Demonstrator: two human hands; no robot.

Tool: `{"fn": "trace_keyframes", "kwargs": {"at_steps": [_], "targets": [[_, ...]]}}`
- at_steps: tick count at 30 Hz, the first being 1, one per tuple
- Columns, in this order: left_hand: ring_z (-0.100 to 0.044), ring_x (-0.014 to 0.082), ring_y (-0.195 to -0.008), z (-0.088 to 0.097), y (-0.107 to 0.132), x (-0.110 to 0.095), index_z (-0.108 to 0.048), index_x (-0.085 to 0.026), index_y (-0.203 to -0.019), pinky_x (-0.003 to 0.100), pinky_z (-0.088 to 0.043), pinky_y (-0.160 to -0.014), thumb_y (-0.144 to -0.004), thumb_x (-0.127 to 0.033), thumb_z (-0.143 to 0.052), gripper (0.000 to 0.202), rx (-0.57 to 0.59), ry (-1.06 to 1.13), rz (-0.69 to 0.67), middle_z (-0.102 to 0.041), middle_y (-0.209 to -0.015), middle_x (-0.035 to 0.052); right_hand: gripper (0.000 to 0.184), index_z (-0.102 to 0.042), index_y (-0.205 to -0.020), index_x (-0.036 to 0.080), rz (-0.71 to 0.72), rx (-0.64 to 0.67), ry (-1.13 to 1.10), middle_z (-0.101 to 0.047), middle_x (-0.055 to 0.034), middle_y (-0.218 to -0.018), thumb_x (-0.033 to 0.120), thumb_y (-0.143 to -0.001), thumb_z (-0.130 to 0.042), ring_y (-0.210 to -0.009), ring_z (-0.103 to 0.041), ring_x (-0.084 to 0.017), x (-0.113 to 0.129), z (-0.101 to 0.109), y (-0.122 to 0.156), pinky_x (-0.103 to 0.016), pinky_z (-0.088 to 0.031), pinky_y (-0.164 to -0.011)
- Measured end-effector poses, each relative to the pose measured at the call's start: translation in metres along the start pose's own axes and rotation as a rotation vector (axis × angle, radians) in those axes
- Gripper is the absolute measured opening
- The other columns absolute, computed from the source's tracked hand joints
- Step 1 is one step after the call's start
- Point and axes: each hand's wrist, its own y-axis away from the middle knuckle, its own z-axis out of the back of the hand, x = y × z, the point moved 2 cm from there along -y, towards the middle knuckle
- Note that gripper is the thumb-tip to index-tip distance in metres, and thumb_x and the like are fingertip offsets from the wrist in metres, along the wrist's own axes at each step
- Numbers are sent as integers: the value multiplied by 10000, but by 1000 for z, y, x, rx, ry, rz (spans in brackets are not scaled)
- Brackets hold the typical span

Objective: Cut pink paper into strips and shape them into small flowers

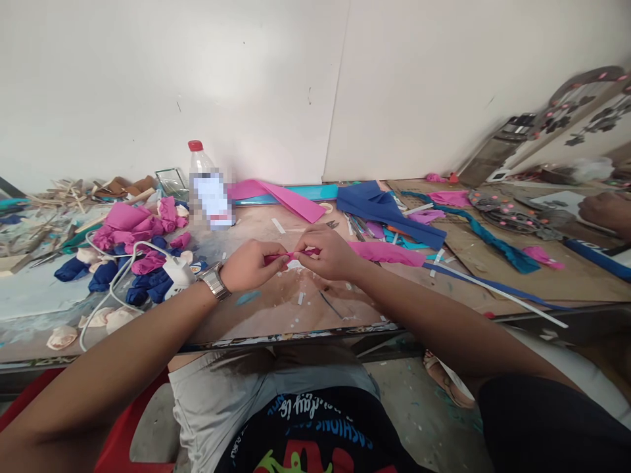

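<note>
My left hand (252,265), with a metal watch on its wrist, and my right hand (329,255) meet over the middle of the table. Both pinch a narrow pink strip (292,255) stretched between them, fingers closed on it. The strip runs on to the right into a wider pink piece (389,253) lying flat on the table. A white glue gun (178,270) with its white cord lies just left of my left wrist.
Pink and dark blue rolled flowers (133,253) are heaped at the left, with cream ones nearer the table edge (296,336). A plastic bottle (208,187) stands at the back. Blue sheets (382,207), teal strips and a white stick (497,292) lie right. Another person's hand (605,211) rests far right.
</note>
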Motion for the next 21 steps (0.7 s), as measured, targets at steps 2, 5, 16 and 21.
{"fn": "trace_keyframes", "kwargs": {"at_steps": [2, 5, 16, 21], "targets": [[-516, 114, -588, 2, 0, -1, -730, -189, -841, 260, -362, -611, -969, -360, -510, 307, -12, -4, 2, -688, -709, -6, 146, -652, -735, 201, -12, -27, 4, -686, -18, -690, 236, -873, -620, -718, -607, -182, -1, 2, 0, -326, -434, -769], [-554, 127, -623, 4, -1, 0, -734, -185, -849, 266, -387, -638, -957, -349, -520, 290, -36, -13, 27, -717, -753, 4, 133, -625, -712, 201, -38, -75, 6, -679, -14, -688, 208, -844, -623, -697, -595, -174, -3, 5, 0, -315, -434, -751], [-663, 176, -756, 12, -4, 14, -762, -162, -971, 283, -471, -713, -883, -204, -492, 287, -196, 99, 105, -764, -838, 30, 134, -608, -683, 199, -99, -197, 13, -649, -2, -665, 194, -817, -616, -662, -569, -160, -5, 8, 1, -303, -407, -704], [-662, 174, -795, 10, -5, 15, -757, -172, -1026, 282, -473, -739, -818, -122, -476, 352, -218, 79, 77, -764, -895, 23, 141, -603, -683, 198, -131, -213, 7, -645, -6, -659, 217, -823, -605, -650, -565, -162, -8, 9, 1, -305, -400, -686]]}}
